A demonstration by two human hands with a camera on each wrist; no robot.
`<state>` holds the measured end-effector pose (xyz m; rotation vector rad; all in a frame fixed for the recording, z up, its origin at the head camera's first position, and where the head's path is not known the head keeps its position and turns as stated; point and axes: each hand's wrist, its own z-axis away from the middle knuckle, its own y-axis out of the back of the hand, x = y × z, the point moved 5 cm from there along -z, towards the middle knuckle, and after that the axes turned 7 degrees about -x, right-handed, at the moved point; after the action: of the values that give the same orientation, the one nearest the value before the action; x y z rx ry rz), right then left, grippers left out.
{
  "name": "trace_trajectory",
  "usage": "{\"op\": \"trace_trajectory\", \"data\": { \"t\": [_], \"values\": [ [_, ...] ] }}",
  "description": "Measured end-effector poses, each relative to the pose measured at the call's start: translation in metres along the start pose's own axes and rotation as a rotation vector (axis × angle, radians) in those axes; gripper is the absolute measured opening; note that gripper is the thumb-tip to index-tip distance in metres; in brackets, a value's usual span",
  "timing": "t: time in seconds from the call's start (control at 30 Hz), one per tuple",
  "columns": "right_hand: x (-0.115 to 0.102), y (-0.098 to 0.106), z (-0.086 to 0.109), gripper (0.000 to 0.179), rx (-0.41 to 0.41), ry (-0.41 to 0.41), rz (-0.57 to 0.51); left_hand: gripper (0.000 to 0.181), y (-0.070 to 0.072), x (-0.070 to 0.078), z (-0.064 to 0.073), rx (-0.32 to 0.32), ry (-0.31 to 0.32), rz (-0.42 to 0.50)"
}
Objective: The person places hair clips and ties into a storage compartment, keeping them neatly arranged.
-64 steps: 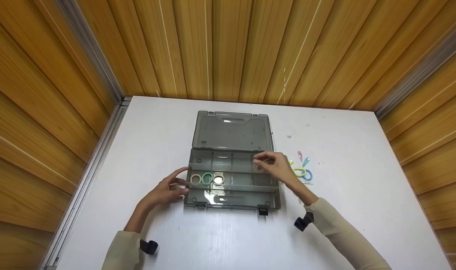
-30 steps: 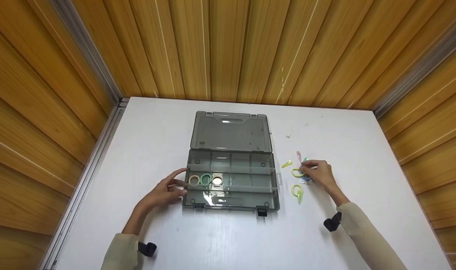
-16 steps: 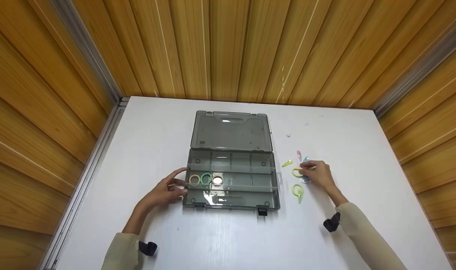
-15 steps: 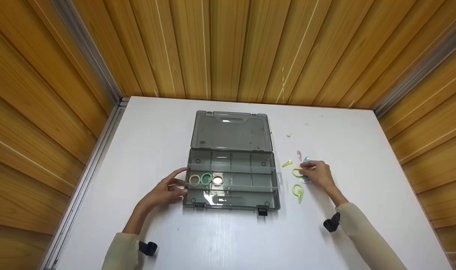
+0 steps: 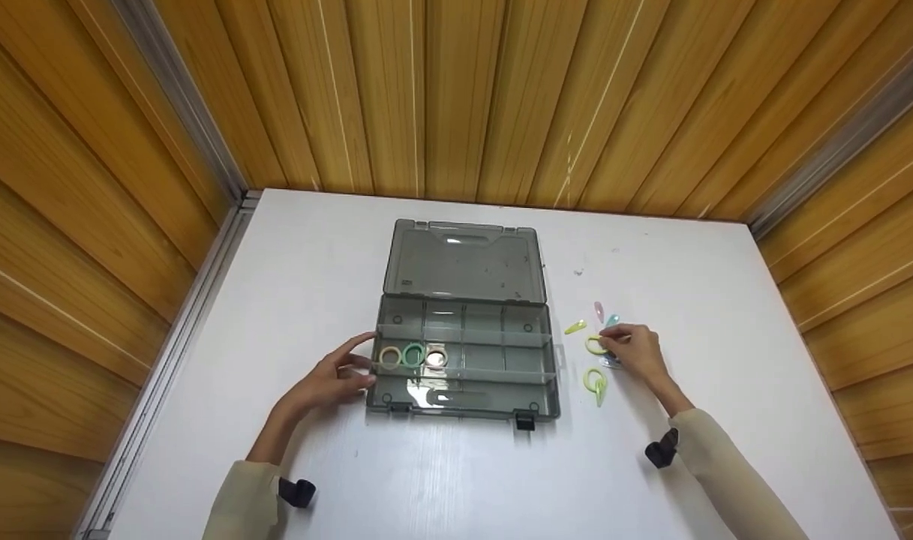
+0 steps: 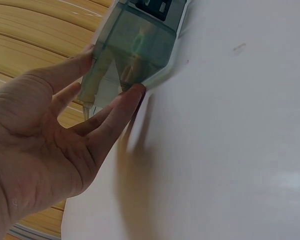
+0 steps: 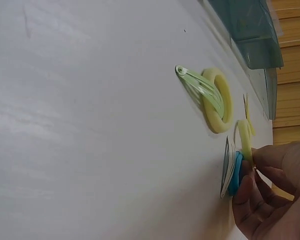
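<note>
Your right hand (image 5: pixel 636 351) pinches the right edge of a yellow ring (image 7: pixel 245 139) on the table (image 5: pixel 426 480), a blue ring (image 7: pixel 235 175) just beside its fingertips. Your left hand (image 5: pixel 337 381), fingers loosely extended, touches the left wall of the box (image 5: pixel 483 358). That box, long side running left to right, sits between your hands; the yellow ring lies just right of it, your right hand nearer. Nearer you, a green clip (image 7: pixel 202 90) crosses another ring (image 7: pixel 214 124).
</note>
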<state>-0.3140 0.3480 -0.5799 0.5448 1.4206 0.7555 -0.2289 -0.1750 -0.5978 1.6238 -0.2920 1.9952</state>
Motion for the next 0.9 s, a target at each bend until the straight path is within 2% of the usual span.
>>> {"op": "trace_trajectory", "data": {
  "t": [0.23,0.43,0.63,0.9],
  "values": [
    [-0.002,0.003,0.002,0.016,0.038,0.021,-0.019,0.080,-0.002,0.000,0.000,-0.013,-0.007,0.013],
    [-0.013,0.008,0.002,0.015,0.097,0.056,-0.039,0.080,-0.001,-0.001,0.000,-0.010,-0.002,0.020],
    [-0.033,0.006,0.004,0.016,0.101,0.098,-0.167,0.082,-0.002,0.000,0.001,-0.024,-0.012,0.042],
    [-0.071,0.007,0.006,0.021,0.027,0.158,-0.355,0.080,-0.001,0.000,0.000,-0.018,0.001,0.041]
  ]
}}
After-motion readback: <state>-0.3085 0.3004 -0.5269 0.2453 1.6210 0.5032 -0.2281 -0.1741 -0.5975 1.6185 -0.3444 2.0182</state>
